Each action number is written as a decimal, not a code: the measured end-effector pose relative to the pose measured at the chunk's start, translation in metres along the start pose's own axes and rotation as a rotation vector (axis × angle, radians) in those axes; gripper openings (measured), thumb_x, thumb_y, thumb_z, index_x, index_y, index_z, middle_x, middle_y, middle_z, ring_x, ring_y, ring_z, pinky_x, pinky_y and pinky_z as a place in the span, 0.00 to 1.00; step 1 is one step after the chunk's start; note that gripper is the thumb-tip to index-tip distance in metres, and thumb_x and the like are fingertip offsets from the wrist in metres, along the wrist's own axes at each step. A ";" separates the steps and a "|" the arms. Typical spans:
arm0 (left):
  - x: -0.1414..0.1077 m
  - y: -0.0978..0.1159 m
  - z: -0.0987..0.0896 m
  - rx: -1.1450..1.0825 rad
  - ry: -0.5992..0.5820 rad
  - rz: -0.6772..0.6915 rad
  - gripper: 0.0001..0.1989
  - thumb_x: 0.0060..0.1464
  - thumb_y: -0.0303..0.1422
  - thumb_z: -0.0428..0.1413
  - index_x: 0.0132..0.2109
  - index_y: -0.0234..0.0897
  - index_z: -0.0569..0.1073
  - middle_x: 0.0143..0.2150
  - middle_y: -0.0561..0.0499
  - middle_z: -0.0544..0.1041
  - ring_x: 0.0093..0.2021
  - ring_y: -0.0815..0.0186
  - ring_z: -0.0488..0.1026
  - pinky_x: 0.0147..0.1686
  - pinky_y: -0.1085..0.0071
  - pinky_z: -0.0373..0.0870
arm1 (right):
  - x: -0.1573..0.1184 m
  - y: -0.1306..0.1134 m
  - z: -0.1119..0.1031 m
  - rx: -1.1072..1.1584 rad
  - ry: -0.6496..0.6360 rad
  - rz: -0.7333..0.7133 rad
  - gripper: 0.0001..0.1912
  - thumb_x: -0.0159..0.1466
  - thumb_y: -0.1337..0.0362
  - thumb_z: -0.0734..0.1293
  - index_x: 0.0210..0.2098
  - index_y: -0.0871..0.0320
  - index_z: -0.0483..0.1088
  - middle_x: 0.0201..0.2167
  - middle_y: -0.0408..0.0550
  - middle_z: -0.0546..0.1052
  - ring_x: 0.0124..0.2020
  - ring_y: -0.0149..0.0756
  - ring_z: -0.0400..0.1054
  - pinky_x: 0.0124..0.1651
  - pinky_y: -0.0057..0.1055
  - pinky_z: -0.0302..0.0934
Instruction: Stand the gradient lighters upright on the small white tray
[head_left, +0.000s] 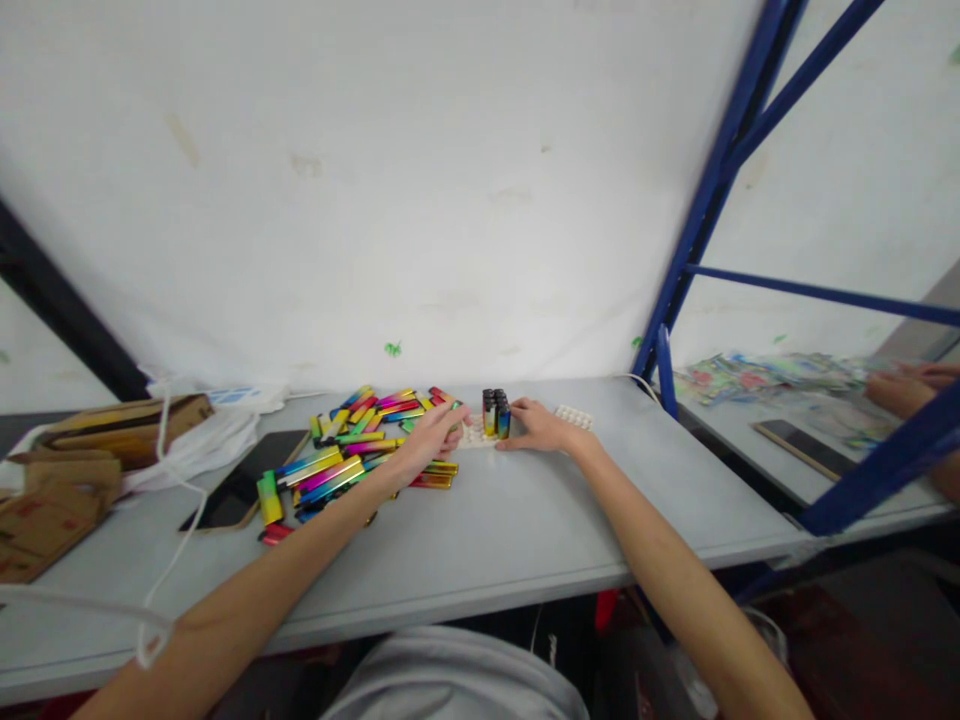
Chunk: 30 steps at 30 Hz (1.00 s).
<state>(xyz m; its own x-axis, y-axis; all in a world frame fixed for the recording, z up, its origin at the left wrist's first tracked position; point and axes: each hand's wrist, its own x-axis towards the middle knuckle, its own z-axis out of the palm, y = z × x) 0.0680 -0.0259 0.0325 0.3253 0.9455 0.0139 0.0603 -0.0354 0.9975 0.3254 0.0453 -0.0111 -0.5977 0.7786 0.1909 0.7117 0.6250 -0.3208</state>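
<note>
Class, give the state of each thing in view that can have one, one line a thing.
Shiny multicoloured lighters: lying in a loose pile
Black-topped multicoloured lighters: standing upright together
White perforated tray: flat, partly filled
Dark rectangular phone: flat, screen dark
White cable: slack
Brown cardboard: partly folded
Left hand: fingers curled
Right hand: thumb, fingers apart

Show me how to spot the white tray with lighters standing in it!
Find the grey table against the white wall, then look between the left hand and the right hand. The white tray lies there. Unlike the other white tray, further right, this one has black-topped lighters standing upright in it.
</note>
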 end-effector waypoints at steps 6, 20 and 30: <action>0.000 -0.006 -0.008 0.485 0.179 0.200 0.24 0.58 0.53 0.52 0.24 0.42 0.60 0.19 0.58 0.58 0.22 0.68 0.57 0.24 0.70 0.52 | -0.002 -0.002 -0.003 0.005 -0.005 0.011 0.40 0.61 0.41 0.76 0.63 0.61 0.74 0.60 0.64 0.75 0.62 0.56 0.69 0.66 0.45 0.62; 0.001 -0.007 -0.010 0.784 0.314 0.295 0.22 0.61 0.48 0.49 0.23 0.42 0.59 0.22 0.54 0.65 0.28 0.63 0.64 0.31 0.67 0.54 | -0.002 -0.002 -0.002 0.001 0.008 0.012 0.36 0.61 0.42 0.76 0.60 0.58 0.76 0.58 0.61 0.76 0.60 0.57 0.70 0.65 0.47 0.64; -0.005 -0.006 -0.010 0.773 0.389 0.305 0.18 0.59 0.41 0.47 0.23 0.42 0.57 0.22 0.55 0.61 0.28 0.65 0.60 0.31 0.66 0.50 | -0.003 -0.004 -0.005 0.015 -0.015 0.015 0.36 0.62 0.42 0.75 0.60 0.61 0.76 0.58 0.63 0.76 0.61 0.57 0.69 0.66 0.47 0.62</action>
<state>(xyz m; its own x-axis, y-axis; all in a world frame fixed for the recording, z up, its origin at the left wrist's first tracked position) 0.0563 -0.0268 0.0271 0.0981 0.8971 0.4308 0.6839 -0.3753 0.6257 0.3262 0.0414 -0.0058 -0.5925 0.7870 0.1716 0.7151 0.6120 -0.3376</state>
